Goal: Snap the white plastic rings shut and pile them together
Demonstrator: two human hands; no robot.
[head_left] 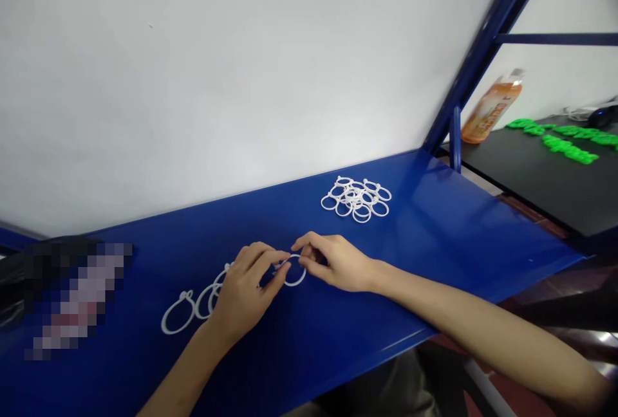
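Observation:
Between my two hands is a thin white plastic ring (295, 284) with a small knob, looking like a looped cable tie. My left hand (244, 285) pinches its left side between thumb and forefinger. On the ring's upper right, the thumb and bent fingers of my right hand (338, 262) close on the rim. Several similar white rings (165, 325) lie to the left, overlapping and partly covered by my left hand. Farther back on the right, a heap of white rings (362, 219) rests on the blue tabletop (454, 230).
A white wall (217, 82) rises behind the table. Black plastic (14, 282) and a blurred-out item (82, 301) lie at left. Beyond a blue metal post (476, 56), a dark table holds an orange drink bottle (492, 111) and bright green pieces (570, 149).

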